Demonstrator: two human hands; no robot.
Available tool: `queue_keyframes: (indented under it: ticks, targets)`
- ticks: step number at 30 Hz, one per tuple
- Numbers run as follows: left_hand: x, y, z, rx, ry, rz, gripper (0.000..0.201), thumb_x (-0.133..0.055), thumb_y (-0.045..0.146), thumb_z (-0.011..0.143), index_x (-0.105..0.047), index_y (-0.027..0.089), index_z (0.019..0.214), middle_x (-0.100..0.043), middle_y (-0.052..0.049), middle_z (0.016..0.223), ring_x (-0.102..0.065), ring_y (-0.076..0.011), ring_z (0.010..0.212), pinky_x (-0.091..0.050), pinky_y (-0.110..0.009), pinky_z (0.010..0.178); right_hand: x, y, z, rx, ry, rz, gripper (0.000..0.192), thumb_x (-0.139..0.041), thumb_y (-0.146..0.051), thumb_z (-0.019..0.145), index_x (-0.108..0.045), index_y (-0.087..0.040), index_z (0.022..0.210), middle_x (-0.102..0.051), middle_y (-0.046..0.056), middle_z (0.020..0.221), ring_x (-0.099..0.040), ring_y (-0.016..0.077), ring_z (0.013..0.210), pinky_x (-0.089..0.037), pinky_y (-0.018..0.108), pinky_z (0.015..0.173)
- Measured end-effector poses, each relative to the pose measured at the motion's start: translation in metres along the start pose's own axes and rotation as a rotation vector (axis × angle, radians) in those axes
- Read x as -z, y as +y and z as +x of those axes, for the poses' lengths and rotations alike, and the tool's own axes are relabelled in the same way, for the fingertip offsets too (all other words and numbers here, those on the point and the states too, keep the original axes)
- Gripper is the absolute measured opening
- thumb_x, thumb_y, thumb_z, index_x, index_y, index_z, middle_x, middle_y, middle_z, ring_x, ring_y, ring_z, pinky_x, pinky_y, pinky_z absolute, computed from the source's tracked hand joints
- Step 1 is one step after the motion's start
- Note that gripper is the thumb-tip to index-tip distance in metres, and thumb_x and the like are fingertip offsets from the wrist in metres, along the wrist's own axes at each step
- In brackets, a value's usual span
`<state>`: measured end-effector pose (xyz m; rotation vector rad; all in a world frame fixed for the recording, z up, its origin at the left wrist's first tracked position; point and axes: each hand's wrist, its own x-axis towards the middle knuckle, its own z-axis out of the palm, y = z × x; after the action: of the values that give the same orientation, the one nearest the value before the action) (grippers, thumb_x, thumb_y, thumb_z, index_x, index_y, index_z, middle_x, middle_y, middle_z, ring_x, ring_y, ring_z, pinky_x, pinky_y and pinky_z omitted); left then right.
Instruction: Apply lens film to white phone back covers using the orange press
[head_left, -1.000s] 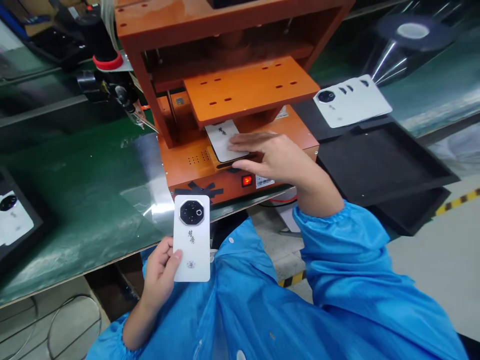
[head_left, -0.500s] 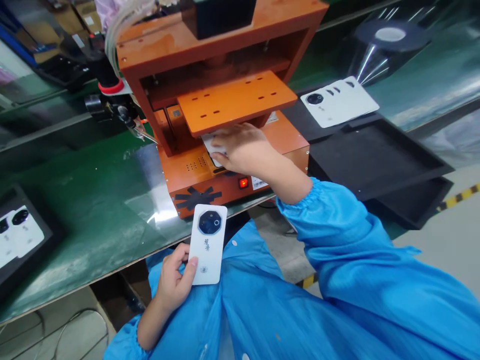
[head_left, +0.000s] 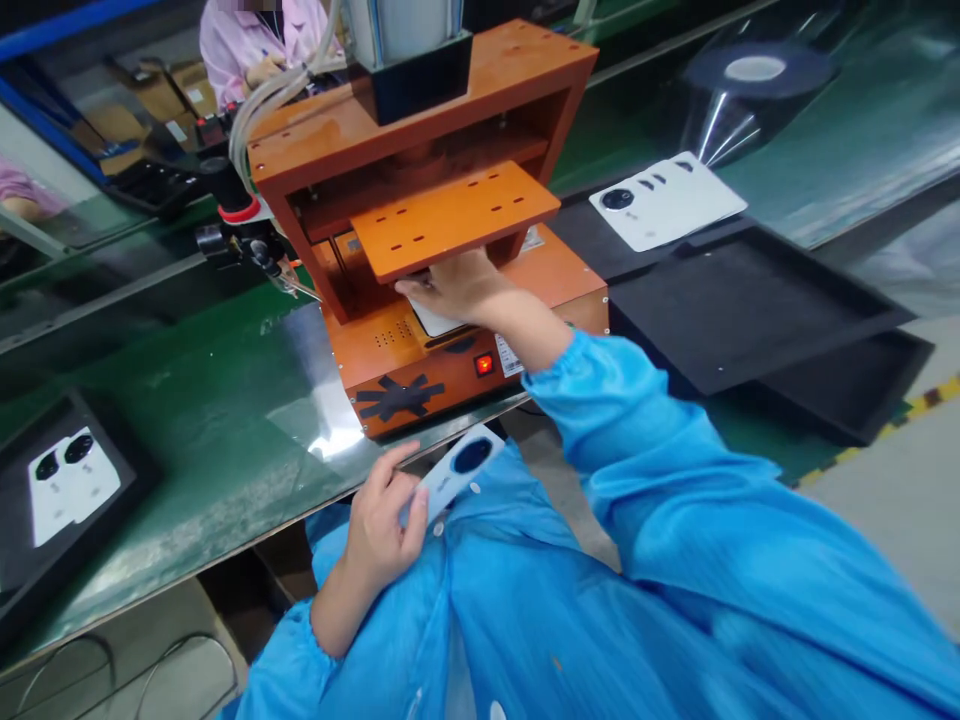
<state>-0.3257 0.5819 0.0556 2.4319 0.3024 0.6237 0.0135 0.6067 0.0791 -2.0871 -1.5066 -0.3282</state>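
Note:
My left hand (head_left: 382,520) holds a white phone back cover (head_left: 459,468) with a dark round camera ring, tilted almost flat in front of my lap. My right hand (head_left: 450,285) reaches under the orange press plate (head_left: 454,215) of the orange press machine (head_left: 420,210) and rests on a second white cover (head_left: 433,320) lying on the machine's bed. The fingertips are partly hidden under the plate, so I cannot tell whether they grip the cover.
A black tray (head_left: 22,560) at the left holds two white covers (head_left: 71,485). More white covers (head_left: 664,200) lie fanned out at the right behind empty black trays (head_left: 757,310). A film roll (head_left: 750,85) stands far right. Another person (head_left: 262,40) in pink works behind the machine.
My right hand pushed the cover further in under the press plate. My left hand tilted its cover from upright to nearly flat and drew it toward me. My view rose.

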Motion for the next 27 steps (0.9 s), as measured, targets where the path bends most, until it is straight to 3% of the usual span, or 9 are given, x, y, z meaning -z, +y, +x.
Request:
queue_keyframes:
  ticks: [3, 6, 8, 10, 15, 20, 24, 26, 27]
  targets:
    - [-0.008, -0.008, 0.01, -0.042, -0.013, 0.127, 0.02, -0.052, 0.02, 0.105, -0.065, 0.019, 0.09, -0.05, -0.022, 0.167, -0.074, -0.0284, 0.12, -0.06, -0.042, 0.096, 0.032, -0.014, -0.08, -0.089, 0.267, 0.015, 0.042, -0.044, -0.042, 0.112, -0.068, -0.02, 0.138, -0.073, 0.015, 0.131, -0.064, 0.034, 0.129, -0.045, 0.053, 0.114]
    - [-0.012, -0.016, 0.02, -0.073, -0.072, 0.268, 0.023, -0.051, 0.019, 0.106, -0.063, 0.02, 0.086, -0.044, -0.019, 0.172, -0.075, -0.0264, 0.102, -0.058, -0.042, 0.084, 0.047, -0.004, -0.163, -0.207, 0.612, -0.005, 0.035, -0.045, -0.028, 0.11, -0.072, -0.025, 0.132, -0.074, 0.011, 0.112, -0.069, 0.0301, 0.109, -0.055, 0.049, 0.098]
    - [-0.012, -0.019, 0.026, -0.084, -0.08, 0.355, 0.025, -0.052, 0.019, 0.105, -0.062, 0.02, 0.082, -0.045, -0.018, 0.171, -0.072, -0.0234, 0.086, -0.053, -0.04, 0.075, 0.046, 0.012, -0.203, -0.286, 0.707, -0.087, 0.039, -0.045, -0.022, 0.109, -0.074, -0.025, 0.134, -0.072, 0.011, 0.107, -0.069, 0.0298, 0.102, -0.056, 0.048, 0.091]
    - [-0.012, -0.02, 0.029, -0.093, -0.063, 0.412, 0.025, -0.055, 0.018, 0.104, -0.061, 0.02, 0.08, -0.047, -0.015, 0.17, -0.068, -0.0213, 0.077, -0.046, -0.038, 0.068, 0.039, 0.027, -0.225, -0.304, 0.685, -0.182, 0.044, -0.044, -0.019, 0.107, -0.074, -0.024, 0.138, -0.07, 0.012, 0.105, -0.068, 0.0291, 0.098, -0.057, 0.047, 0.087]
    - [-0.01, -0.019, 0.036, -0.147, -0.059, 0.507, 0.025, -0.058, 0.017, 0.102, -0.06, 0.02, 0.078, -0.048, -0.016, 0.169, -0.058, -0.0172, 0.061, -0.033, -0.038, 0.059, 0.024, 0.048, -0.226, -0.279, 0.477, -0.227, 0.053, -0.038, -0.012, 0.104, -0.072, -0.022, 0.144, -0.071, 0.012, 0.105, -0.064, 0.0257, 0.095, -0.055, 0.042, 0.085]
    - [-0.005, -0.014, 0.043, -0.148, -0.011, 0.462, 0.023, -0.058, 0.017, 0.102, -0.061, 0.02, 0.079, -0.063, -0.016, 0.158, -0.064, -0.0173, 0.064, -0.041, -0.036, 0.062, 0.036, 0.049, -0.216, -0.275, 0.457, -0.114, 0.047, -0.041, -0.014, 0.105, -0.079, -0.024, 0.131, -0.072, 0.012, 0.106, -0.064, 0.0249, 0.097, -0.055, 0.042, 0.088]
    - [0.006, 0.001, 0.035, -0.071, 0.156, 0.166, 0.017, -0.058, 0.021, 0.103, -0.067, 0.02, 0.089, -0.079, -0.013, 0.119, -0.075, -0.0227, 0.095, -0.056, -0.032, 0.08, 0.049, 0.014, -0.223, -0.363, 0.546, 0.147, 0.033, -0.053, -0.023, 0.106, -0.075, -0.022, 0.132, -0.071, 0.012, 0.108, -0.068, 0.024, 0.098, -0.058, 0.04, 0.086]
    - [0.01, 0.012, 0.027, 0.083, 0.222, -0.065, 0.018, -0.058, 0.026, 0.105, -0.07, 0.02, 0.093, -0.075, -0.006, 0.093, -0.072, -0.0183, 0.084, -0.057, -0.027, 0.074, 0.051, -0.018, -0.227, -0.398, 0.562, 0.363, 0.024, -0.058, -0.028, 0.107, -0.075, -0.022, 0.123, -0.072, 0.009, 0.1, -0.069, 0.022, 0.088, -0.058, 0.036, 0.078]
    - [0.01, 0.018, 0.024, 0.194, 0.236, -0.188, 0.019, -0.058, 0.03, 0.106, -0.072, 0.021, 0.096, -0.073, -0.003, 0.085, -0.069, -0.0157, 0.075, -0.055, -0.025, 0.068, 0.052, -0.035, -0.228, -0.377, 0.503, 0.505, 0.023, -0.057, -0.032, 0.108, -0.075, -0.022, 0.117, -0.073, 0.008, 0.096, -0.069, 0.0212, 0.084, -0.058, 0.035, 0.075]
